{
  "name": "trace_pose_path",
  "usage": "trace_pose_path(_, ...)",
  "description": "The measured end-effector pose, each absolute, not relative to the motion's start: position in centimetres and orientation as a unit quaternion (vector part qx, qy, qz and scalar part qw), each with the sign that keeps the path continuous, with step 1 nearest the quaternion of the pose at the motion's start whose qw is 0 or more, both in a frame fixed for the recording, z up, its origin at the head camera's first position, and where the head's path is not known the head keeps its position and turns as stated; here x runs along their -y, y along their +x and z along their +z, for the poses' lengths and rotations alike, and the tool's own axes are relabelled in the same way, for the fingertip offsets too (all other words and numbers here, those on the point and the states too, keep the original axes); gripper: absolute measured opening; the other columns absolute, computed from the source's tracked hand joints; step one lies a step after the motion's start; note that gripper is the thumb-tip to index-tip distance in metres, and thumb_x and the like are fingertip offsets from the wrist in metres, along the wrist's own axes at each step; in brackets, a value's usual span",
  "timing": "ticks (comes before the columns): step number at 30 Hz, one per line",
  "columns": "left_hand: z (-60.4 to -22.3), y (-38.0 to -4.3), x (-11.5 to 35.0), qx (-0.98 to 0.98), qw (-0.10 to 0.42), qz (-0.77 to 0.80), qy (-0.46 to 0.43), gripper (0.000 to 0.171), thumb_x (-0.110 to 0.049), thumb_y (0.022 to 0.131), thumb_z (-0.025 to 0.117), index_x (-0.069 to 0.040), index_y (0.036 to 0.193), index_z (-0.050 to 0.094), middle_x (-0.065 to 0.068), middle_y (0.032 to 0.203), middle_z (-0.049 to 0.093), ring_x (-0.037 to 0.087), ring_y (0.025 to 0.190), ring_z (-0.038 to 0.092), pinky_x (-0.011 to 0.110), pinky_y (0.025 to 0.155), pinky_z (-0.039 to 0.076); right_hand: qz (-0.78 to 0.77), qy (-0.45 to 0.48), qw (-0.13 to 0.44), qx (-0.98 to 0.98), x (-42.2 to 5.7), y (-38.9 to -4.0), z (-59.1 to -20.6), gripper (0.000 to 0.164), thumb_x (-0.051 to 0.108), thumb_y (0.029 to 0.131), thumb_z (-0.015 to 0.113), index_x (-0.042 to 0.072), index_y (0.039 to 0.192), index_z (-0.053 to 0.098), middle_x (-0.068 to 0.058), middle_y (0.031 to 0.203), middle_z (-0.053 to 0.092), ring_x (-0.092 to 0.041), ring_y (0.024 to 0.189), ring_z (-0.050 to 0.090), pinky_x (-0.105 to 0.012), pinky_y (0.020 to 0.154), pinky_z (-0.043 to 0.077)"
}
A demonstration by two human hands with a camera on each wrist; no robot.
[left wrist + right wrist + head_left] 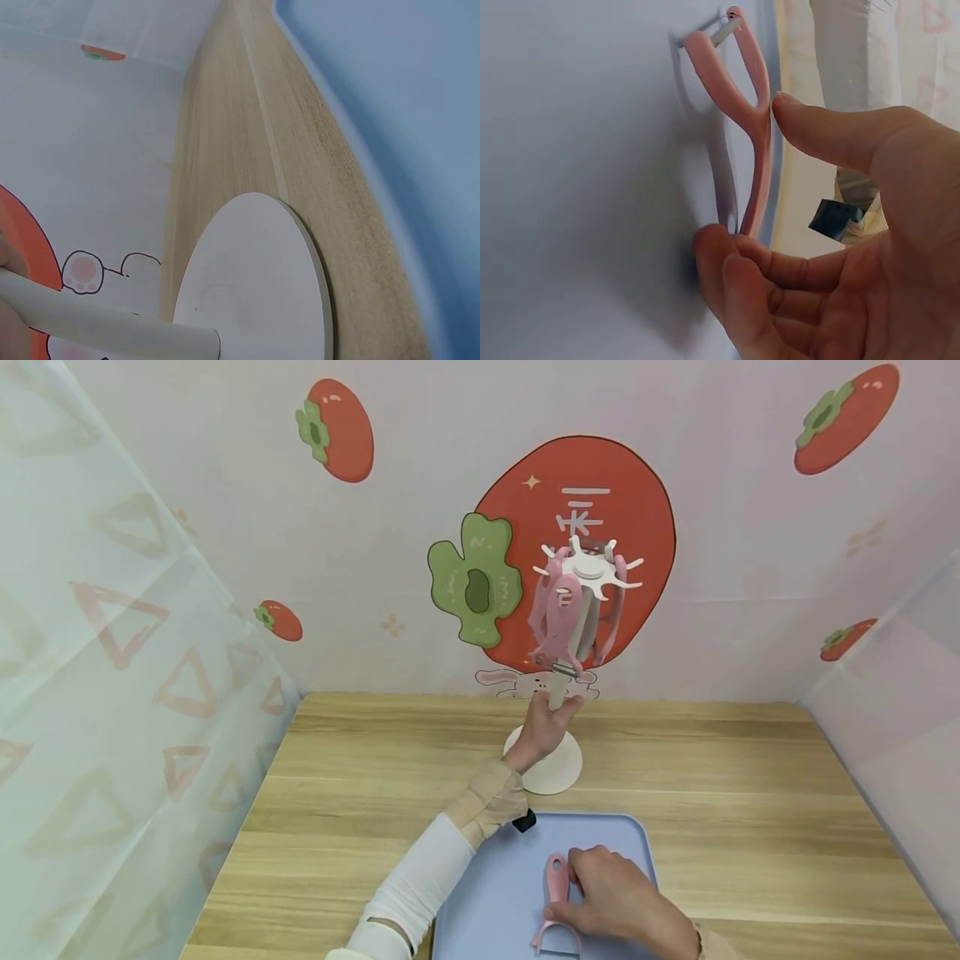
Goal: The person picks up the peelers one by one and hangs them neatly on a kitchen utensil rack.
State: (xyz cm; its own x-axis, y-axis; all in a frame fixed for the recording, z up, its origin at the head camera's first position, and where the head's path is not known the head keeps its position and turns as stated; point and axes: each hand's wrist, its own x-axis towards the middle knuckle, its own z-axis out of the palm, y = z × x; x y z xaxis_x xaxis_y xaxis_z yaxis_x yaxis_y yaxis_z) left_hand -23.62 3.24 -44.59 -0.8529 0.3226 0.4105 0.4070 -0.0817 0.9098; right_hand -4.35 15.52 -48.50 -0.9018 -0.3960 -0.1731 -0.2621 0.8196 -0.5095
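Note:
My left hand (pixel 545 727) grips the white pole (pixel 97 319) of a utensil stand, just below its hanging tools. The stand's round base (pixel 259 262) rests on the wooden table. From its white hooked top (pixel 588 570) hang several pink-handled tools, among them a peeler (pixel 561 618). On the blue tray (pixel 487 902), my right hand (pixel 615 893) pinches another pink peeler (pixel 757 142), thumb at its neck and fingers about the handle. The blade end (pixel 727 30) of this peeler points towards me. Its handle is partly hidden by the fingers in the right wrist view.
The wooden table (pixel 750 810) spreads to both sides of the tray. Behind it stands a wall (pixel 412 527) with printed red fruit, and a patterned sheet (pixel 97 693) closes the left side. A small black block (pixel 524 821) sits at the left wrist.

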Motion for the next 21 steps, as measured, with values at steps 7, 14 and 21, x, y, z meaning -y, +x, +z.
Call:
trace_pose_path(7, -44.8, -23.6, -3.3, 0.676, 0.033, -0.687, -0.265, 0.039, 0.0, 0.098, 0.058, -0.006, 0.063, 0.041, -0.009, 0.054, 0.032, 0.005, 0.049, 0.028, 0.025, 0.05, 0.024, -0.225, -0.134, 0.104, -0.96, -14.3, -4.0, -48.8, 0.052, 0.064, 0.071, 0.081, 0.02, 0.065, 0.055, 0.006, 0.062, 0.048, -0.011, 0.056, 0.044, -0.032, 0.05, 0.037)
trace_pose_path(14, -44.7, -23.6, -3.2, 0.684, 0.038, -0.676, -0.272, 0.039, 0.0, 0.098, 0.058, -0.006, 0.064, 0.04, -0.009, 0.056, 0.032, 0.003, 0.05, 0.029, 0.025, 0.05, 0.025, -0.225, -0.124, 0.106, -0.961, -14.0, -4.0, -48.8, 0.049, 0.059, 0.072, 0.082, 0.019, 0.064, 0.055, 0.003, 0.063, 0.05, -0.013, 0.055, 0.045, -0.034, 0.05, 0.038)
trace_pose_path(21, -46.8, -25.1, -3.7, 0.688, 0.028, -0.674, -0.268, 0.044, -0.002, 0.1, 0.056, -0.007, 0.06, 0.037, -0.008, 0.053, 0.03, 0.005, 0.048, 0.027, 0.025, 0.049, 0.023, -0.222, -0.136, 0.12, -0.958, -14.1, -4.3, -48.5, 0.041, 0.046, 0.074, 0.083, 0.019, 0.066, 0.054, 0.007, 0.062, 0.048, -0.012, 0.057, 0.044, -0.032, 0.051, 0.036)
